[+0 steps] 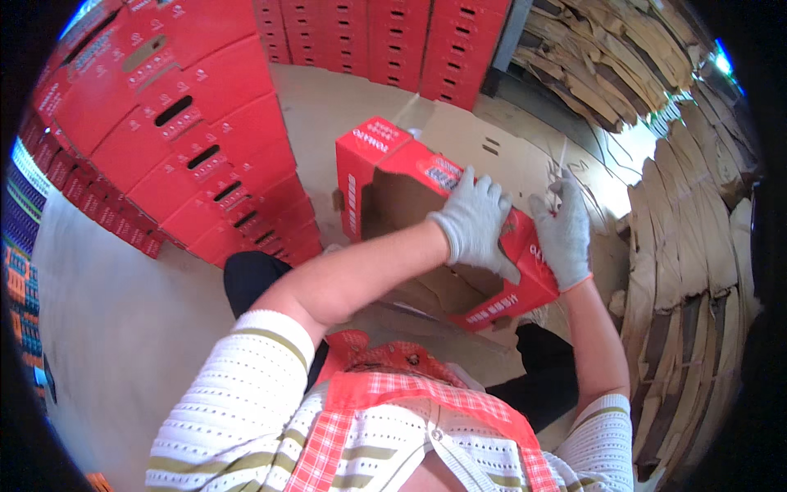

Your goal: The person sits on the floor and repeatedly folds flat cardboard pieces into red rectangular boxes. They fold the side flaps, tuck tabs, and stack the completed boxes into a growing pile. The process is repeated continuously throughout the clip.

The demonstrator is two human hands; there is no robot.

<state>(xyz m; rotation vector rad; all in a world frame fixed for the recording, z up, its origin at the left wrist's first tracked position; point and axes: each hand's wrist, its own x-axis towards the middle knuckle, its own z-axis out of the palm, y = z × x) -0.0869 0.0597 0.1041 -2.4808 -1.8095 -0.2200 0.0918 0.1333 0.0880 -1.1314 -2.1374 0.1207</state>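
A red cardboard box (373, 148) with white print is tilted on its side in front of me, its brown inside partly showing. My left hand (479, 221), in a grey glove with an orange cuff, reaches over the box's upper side and grips that wall, thumb pointing down toward the opening. Beside the box's right end is my gloved right hand (566, 234), its palm side close against the red end panel. Its thumb and fingers curl toward each other around a small pale and reddish bit that I cannot make out.
Tall stacks of red boxes (197, 156) stand at the left, with more red stacks (352, 41) at the back. Bundles of flat brown cardboard (680, 221) pile up at the right. A flat brown cardboard sheet (467, 135) lies behind the box. My dark-trousered knees flank the box.
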